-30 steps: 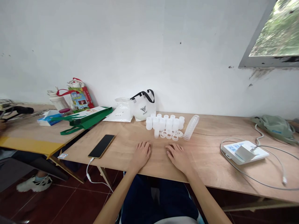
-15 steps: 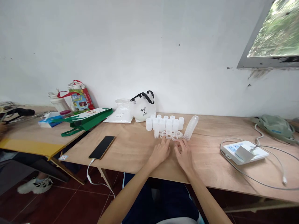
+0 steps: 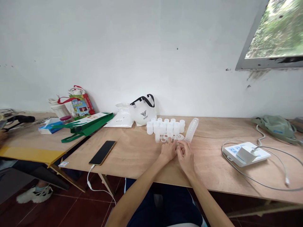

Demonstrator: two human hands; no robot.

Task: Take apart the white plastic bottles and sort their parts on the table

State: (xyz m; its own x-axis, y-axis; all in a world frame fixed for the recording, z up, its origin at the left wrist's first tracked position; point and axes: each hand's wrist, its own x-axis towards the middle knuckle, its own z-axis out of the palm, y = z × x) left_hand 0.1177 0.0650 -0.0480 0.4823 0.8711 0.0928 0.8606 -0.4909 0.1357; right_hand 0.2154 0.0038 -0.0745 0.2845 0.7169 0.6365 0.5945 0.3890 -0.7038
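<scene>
My left hand (image 3: 169,150) and my right hand (image 3: 186,156) are close together over the table, just in front of the translucent plastic rings (image 3: 163,138). Their bent fingers meet at the tips, closed around something small that the fingers hide. Behind the rings stand several white translucent plastic bottles (image 3: 169,128) in rows. One slimmer, clear-bottomed bottle (image 3: 157,136) is at the front left of the group. To the right, a clear plastic sleeve of stacked pieces (image 3: 191,130) leans at a slant, its lower end near my right fingertips.
A phone (image 3: 102,153) on a white cable lies at the left. Behind are a white packet (image 3: 120,118) and a white handled bag (image 3: 143,112). A power strip (image 3: 246,154) with looping cables and a green cloth item (image 3: 276,128) lie right. A green bag (image 3: 91,124) spans toward the neighbouring table.
My hands have drawn together, the left shifting right, and the fingertips now meet. Earlier the fingers were stretched out apart at the rings. The view has shifted slightly.
</scene>
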